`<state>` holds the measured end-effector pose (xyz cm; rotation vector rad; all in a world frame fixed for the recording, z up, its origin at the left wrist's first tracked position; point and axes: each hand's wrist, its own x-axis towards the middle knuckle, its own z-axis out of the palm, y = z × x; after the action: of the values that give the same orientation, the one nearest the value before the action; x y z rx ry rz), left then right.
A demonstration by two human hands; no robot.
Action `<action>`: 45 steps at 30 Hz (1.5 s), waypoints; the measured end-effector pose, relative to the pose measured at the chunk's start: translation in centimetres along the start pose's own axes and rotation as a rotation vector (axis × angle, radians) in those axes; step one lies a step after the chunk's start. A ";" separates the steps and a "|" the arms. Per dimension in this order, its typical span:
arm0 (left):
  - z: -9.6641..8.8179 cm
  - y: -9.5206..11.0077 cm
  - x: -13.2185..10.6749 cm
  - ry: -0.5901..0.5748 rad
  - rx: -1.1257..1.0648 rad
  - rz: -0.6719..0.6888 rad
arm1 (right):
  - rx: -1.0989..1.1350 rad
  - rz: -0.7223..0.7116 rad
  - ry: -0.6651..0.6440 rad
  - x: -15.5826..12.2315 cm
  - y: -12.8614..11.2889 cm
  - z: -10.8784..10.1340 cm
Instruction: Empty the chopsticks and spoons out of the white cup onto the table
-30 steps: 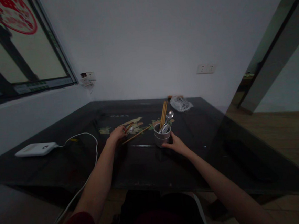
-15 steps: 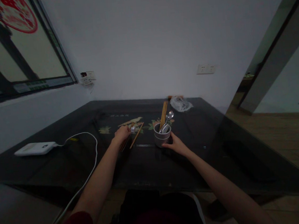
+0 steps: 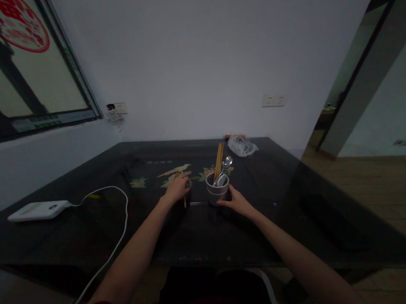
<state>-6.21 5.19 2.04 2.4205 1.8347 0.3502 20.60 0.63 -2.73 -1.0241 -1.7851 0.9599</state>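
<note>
A metal cup (image 3: 214, 196) stands upright on the dark table, with wooden chopsticks (image 3: 218, 160) and metal spoons (image 3: 228, 161) leaning in it. My right hand (image 3: 239, 201) is wrapped round the cup's lower right side, thumb in front. To the left of the cup, my left hand (image 3: 178, 189) is closed low over the tabletop. The end of a chopstick (image 3: 185, 202) sticks out below its fingers, and thin tips show above them. My palm and fingers hide most of what is there, so I cannot tell how many pieces I hold.
A white power bank (image 3: 39, 211) lies at the left with a white cable (image 3: 126, 209) running off the near edge. A crumpled clear plastic bag (image 3: 242, 146) sits by the back edge. A dark flat object (image 3: 331, 221) lies at the right. The wall (image 3: 183, 78) rises behind the table (image 3: 153, 231).
My left hand has shifted right, over the chopstick that lay beside it; the spoon seen at its fingers is now hidden. My right hand stays on the cup. The view has tilted slightly.
</note>
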 end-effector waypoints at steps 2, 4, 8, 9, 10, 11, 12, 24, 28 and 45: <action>0.4 -0.1 -0.1 -0.018 0.051 -0.009 | -0.006 0.001 0.011 0.0 -0.1 0.0; 0.5 -0.4 -0.2 -0.032 0.070 -0.011 | -0.013 -0.005 0.011 0.0 -0.2 0.0; 0.3 -1.2 -0.1 -0.075 0.073 -0.037 | -0.030 -0.005 0.014 -0.1 -0.6 -0.1; 0.2 -1.4 -0.1 -0.084 0.071 -0.044 | -0.032 -0.005 0.014 -0.2 -0.7 -0.1; 0.2 -1.5 -0.1 -0.091 0.065 -0.048 | -0.033 -0.005 0.014 -0.2 -0.8 0.0; 0.1 -1.6 -0.1 -0.098 0.058 -0.048 | -0.033 -0.008 0.015 -0.2 -0.8 0.0; 0.0 -1.6 -0.1 -0.104 0.052 -0.048 | -0.032 -0.013 0.017 -0.2 -0.8 0.0; -1.9 3.1 0.9 0.152 -0.554 0.151 | -0.043 -0.059 0.031 -0.2 -1.0 0.0; -3.3 6.5 2.0 0.135 -0.692 0.147 | -0.015 -0.059 0.027 -0.2 -1.0 0.1; -1.2 10.0 5.4 -0.295 -1.152 0.155 | 0.010 -0.065 0.033 0.0 -0.2 0.2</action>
<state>4.29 7.54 5.95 1.6410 0.8786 0.7434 20.32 0.54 -2.59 -0.9641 -1.7744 0.9060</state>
